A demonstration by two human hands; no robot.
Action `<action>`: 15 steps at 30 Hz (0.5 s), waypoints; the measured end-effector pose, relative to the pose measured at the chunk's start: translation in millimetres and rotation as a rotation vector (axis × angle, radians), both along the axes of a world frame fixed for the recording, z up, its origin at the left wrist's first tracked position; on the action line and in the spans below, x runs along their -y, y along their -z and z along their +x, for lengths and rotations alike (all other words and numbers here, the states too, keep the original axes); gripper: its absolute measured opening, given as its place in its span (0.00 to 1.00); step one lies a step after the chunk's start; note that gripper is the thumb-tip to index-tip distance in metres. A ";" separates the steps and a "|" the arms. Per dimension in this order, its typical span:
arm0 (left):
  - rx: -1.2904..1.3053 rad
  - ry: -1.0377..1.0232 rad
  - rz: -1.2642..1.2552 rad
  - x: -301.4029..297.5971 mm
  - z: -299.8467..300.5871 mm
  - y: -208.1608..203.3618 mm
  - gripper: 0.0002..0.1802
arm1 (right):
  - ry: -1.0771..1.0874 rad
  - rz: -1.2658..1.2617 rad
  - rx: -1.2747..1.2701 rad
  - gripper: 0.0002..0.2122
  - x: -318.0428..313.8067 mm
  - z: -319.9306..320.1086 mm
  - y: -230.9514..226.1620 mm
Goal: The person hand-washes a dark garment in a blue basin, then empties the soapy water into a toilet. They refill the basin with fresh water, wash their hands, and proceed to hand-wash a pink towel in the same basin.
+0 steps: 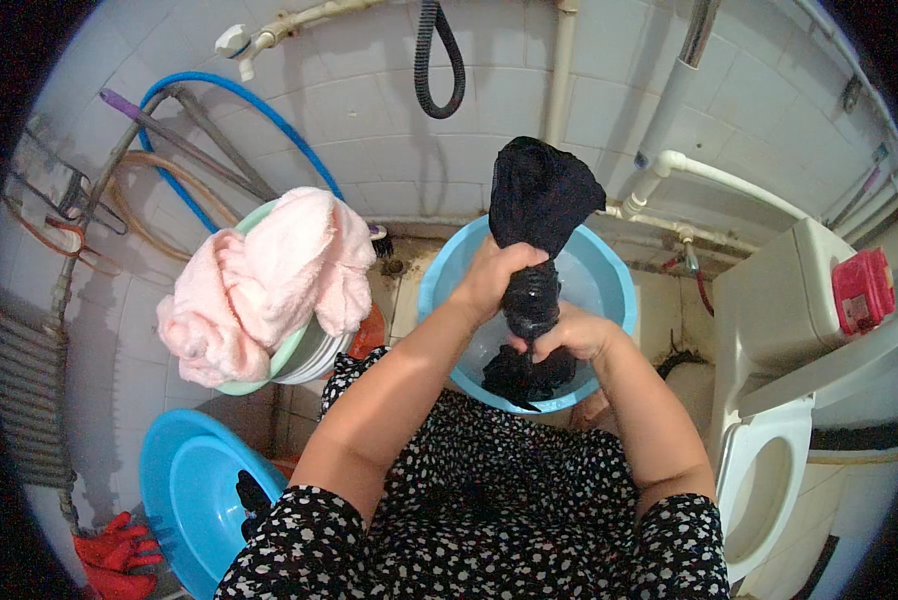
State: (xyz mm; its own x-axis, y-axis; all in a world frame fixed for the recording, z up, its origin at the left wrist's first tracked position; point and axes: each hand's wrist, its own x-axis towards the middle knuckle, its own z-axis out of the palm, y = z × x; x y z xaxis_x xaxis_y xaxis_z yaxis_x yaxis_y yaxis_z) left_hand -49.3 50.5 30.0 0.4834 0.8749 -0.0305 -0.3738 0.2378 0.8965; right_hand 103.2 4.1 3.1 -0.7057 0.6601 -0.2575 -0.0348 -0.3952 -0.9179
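From here I see both hands clamped on the black cloth, the left hand around its bunched middle, the right hand just below. It's held over the light blue basin, its top puffing out above the grip. More black fabric lies below the fists, within the basin. To the left, a pink towel sits heaped on a green tub; a toilet stands right.
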 end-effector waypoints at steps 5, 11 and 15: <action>0.467 0.038 -0.281 2.8 7.6 -6.7 0.24 | 0.171 -0.101 -0.016 0.18 -9.3 13.1 -8.4; 0.765 -0.155 -0.507 -0.5 5.2 24.5 0.22 | 0.103 0.211 0.364 0.27 -22.9 17.1 -8.2; 0.667 -0.219 -0.594 -5.6 0.5 28.9 0.19 | 0.153 0.500 0.628 0.29 -22.2 17.1 -13.3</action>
State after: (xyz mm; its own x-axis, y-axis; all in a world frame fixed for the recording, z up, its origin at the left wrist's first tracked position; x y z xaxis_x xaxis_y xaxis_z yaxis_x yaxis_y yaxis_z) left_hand -48.9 56.1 1.1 0.3872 0.8789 -0.2784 -0.8609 0.4528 0.2321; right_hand 120.3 26.2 16.4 -0.4203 0.8792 -0.2243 0.5248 0.0338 -0.8506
